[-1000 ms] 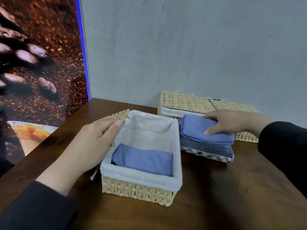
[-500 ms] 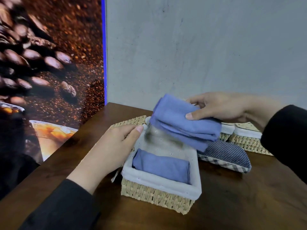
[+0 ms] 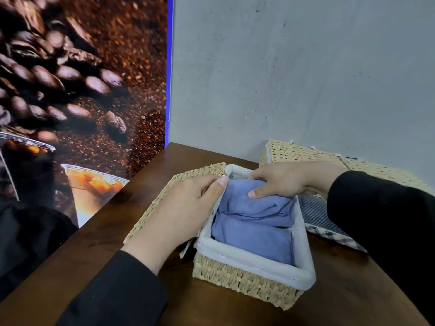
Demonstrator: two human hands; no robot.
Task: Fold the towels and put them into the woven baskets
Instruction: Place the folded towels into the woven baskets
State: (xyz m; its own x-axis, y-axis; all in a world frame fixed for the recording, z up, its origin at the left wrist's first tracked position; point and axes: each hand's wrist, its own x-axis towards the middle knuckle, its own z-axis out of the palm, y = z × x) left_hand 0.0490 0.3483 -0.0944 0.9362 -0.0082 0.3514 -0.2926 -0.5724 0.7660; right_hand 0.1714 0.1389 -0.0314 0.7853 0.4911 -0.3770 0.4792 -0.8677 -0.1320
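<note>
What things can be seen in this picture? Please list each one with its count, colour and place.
lined woven basket: 1, straw with white liner, front centre of the table
blue towels: 2, folded, inside the lined woven basket
woven lid: 1, straw, left of the basket, under the left hand
closed woven baskets: 2, straw, at the wall behind
striped towel: 1, dark blue with checked edge, right of the basket
table: 1, dark brown wood
coffee poster: 1, brown, left wall
left hand: 1, on the basket's left rim
right hand: 1, gripping the far blue towel
</note>
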